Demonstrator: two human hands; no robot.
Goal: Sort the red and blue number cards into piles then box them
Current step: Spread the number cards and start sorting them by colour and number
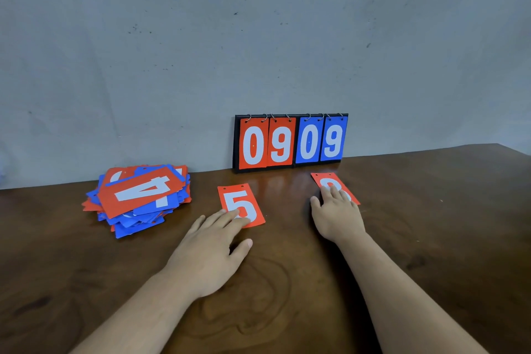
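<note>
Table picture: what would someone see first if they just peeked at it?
Probably the scoreboard standing against the wall at the back, showing 09 in red and 09 in blue. Next, the messy pile of red and blue cards at the left, with a big 4 on top. Nearer, a red 5 card lies flat mid-table.

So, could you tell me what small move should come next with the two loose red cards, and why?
Probably slide the red card with the white 5 under the left hand onto the second red card beneath the right hand: both are red yet lie apart.
</note>
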